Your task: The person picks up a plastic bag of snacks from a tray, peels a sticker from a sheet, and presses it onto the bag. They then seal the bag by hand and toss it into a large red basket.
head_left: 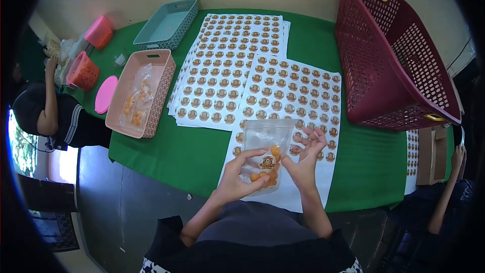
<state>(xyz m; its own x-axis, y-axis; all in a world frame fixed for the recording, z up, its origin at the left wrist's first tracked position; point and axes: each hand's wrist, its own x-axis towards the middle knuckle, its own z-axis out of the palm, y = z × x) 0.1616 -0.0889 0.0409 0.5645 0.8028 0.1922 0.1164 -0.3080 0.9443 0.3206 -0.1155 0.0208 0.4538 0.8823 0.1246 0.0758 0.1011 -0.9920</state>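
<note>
A clear pouch (265,134) with round orange snacks in its lower part lies over a white sticker sheet (303,91). On its front is a round brown-and-gold label (267,162). My left hand (240,176) grips the pouch at its lower left side, thumb over the snacks and fingers beside the label. At the pouch's right edge is my right hand (304,164), its thumb close to the pouch and its other fingers spread apart, with nothing held between them.
Sticker sheets (217,65) lie behind. At left, a pink basket (115,106) holds filled pouches, near a green basket (179,28) and pink tubs (83,72). A maroon laundry basket (374,65) stands right. People are at left (55,116) and right (449,199); a cardboard box (432,156) is at right.
</note>
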